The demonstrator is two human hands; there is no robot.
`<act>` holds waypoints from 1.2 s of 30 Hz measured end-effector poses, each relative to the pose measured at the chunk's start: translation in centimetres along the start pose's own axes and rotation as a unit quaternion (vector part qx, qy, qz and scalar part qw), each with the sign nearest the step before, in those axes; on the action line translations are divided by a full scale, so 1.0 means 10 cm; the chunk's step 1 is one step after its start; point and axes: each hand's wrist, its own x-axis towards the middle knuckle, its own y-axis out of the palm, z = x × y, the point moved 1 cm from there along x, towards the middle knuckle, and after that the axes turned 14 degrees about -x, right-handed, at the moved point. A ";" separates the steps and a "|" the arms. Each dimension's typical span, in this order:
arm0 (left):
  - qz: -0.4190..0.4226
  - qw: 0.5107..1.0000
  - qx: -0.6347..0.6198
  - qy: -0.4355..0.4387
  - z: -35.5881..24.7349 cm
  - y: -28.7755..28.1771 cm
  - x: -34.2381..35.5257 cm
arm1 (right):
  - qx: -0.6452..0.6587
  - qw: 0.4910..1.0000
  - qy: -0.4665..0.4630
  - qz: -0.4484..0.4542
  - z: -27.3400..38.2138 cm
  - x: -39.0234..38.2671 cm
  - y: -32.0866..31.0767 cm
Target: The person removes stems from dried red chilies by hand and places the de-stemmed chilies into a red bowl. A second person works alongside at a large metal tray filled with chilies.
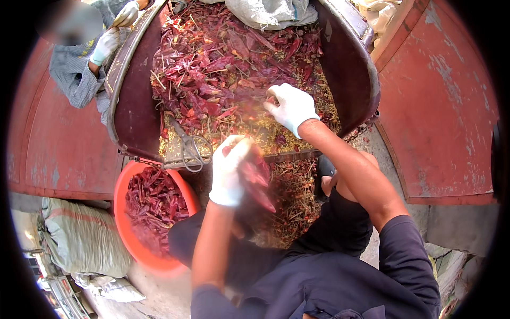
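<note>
My left hand (pixel 227 167), in a white glove, is closed on dried red chilies (pixel 257 178), blurred by motion, just outside the front edge of a dark maroon trough (pixel 350 74). My right hand (pixel 291 109), also gloved, is closed above the trough's heap of chilies (pixel 207 69) and yellow seeds; what its fingers hold is too small to make out. Metal scissors (pixel 190 149) lie at the trough's front edge, left of my hands. An orange-red basin (pixel 122 212) of dark red chilies stands at lower left. Stems and scraps (pixel 292 196) are heaped below the trough.
A co-worker's gloved hands and grey sleeve (pixel 79 74) are at upper left. A white sack (pixel 271 10) lies on the trough's back. Red metal panels (pixel 435 117) stand on both sides. A bulging woven sack (pixel 85 239) sits left of the basin. My knees are under the trough's front.
</note>
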 end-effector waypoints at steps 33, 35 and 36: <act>-0.115 0.987 0.073 0.082 -0.13 0.07 0.07 | -0.046 0.985 -0.138 0.094 -0.32 -0.09 -0.12; -0.118 0.988 0.067 0.071 -0.14 0.10 0.05 | -0.091 0.988 -0.118 0.032 -0.32 0.02 0.04; -0.117 0.989 0.060 0.065 -0.14 0.12 0.04 | -0.123 0.984 -0.129 0.029 -0.32 0.06 0.09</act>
